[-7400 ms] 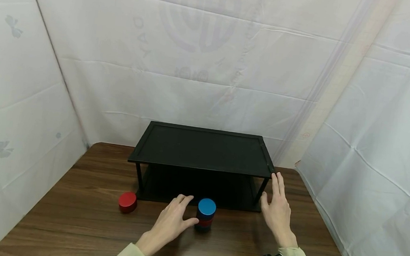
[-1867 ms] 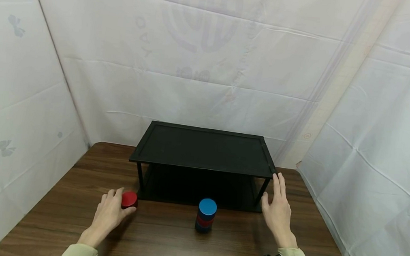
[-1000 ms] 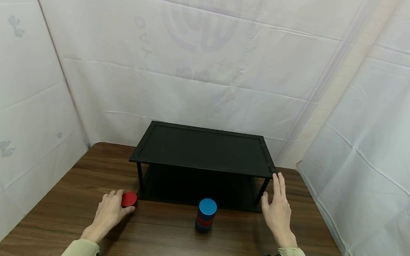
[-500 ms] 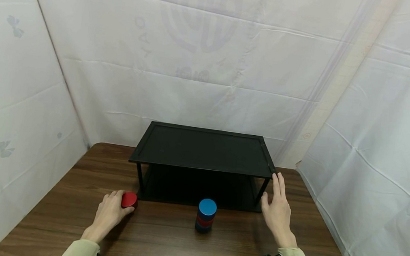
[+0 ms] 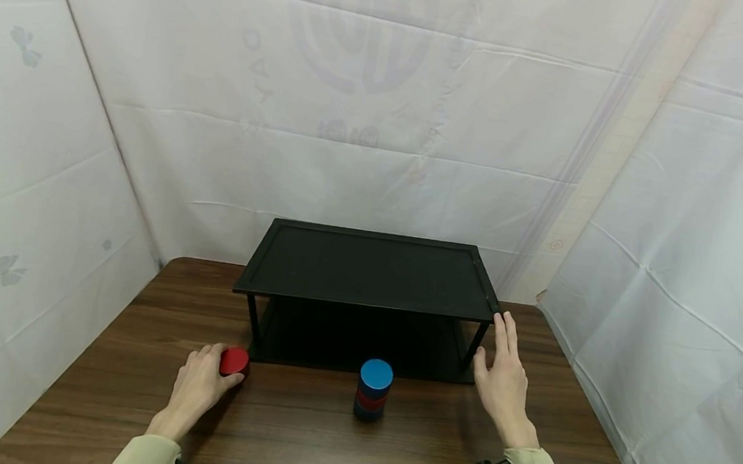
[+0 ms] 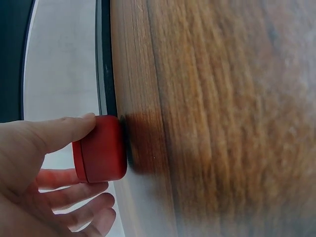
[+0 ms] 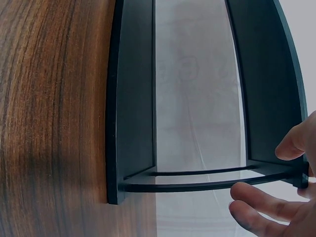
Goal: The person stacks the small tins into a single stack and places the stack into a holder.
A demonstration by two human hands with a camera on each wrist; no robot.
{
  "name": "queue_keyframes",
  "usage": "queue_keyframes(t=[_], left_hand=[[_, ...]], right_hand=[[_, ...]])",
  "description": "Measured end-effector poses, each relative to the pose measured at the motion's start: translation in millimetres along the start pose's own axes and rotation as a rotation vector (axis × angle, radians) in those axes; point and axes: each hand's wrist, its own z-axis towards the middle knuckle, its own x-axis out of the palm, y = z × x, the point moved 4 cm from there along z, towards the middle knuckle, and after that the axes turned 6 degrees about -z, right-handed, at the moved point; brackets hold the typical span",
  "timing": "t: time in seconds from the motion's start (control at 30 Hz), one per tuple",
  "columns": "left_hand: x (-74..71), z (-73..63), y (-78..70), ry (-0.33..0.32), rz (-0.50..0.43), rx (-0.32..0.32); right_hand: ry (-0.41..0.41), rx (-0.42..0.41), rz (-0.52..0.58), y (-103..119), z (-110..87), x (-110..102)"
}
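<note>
My left hand (image 5: 195, 386) holds a small red round tin (image 5: 236, 361) on the table, left of the shelf's front corner. In the left wrist view the thumb lies on one side of the red tin (image 6: 103, 150), which has a seam near one end, and the fingers are on the other side. A stack of round tins (image 5: 374, 390), blue on top with a red band below, stands in front of the shelf's middle. My right hand (image 5: 501, 387) has its fingers extended at the right front corner of the black two-tier shelf (image 5: 368, 268), beside the post.
The shelf stands at the back of a brown wood-grain table (image 5: 299, 454). Its lower tier (image 5: 362, 338) is dark, with a post (image 5: 476, 344) at the right front. White cloth (image 5: 365, 150) hangs behind and on both sides.
From beside the tin stack, my left hand has moved left to the red tin and closed around it. Over the last second it has hardly moved. My right hand stays at the shelf corner.
</note>
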Motion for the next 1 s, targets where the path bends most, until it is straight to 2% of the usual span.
queue_keyframes(t=[0.2,0.53,1.0], left_hand=[[-2.5,-1.7,-3.7,-0.022,-0.009,0.020],[-3.3,-3.9,-8.4,-0.003,-0.024,0.027],[-7.6,-4.7,-18.6,-0.013,-0.047,0.041]], right_hand=[[-0.025,-0.030,-0.004,1,-0.4,-1],[-0.014,-0.021,-0.002,2,-0.2,-2],[-0.020,-0.027,-0.003,1,-0.6,-2]])
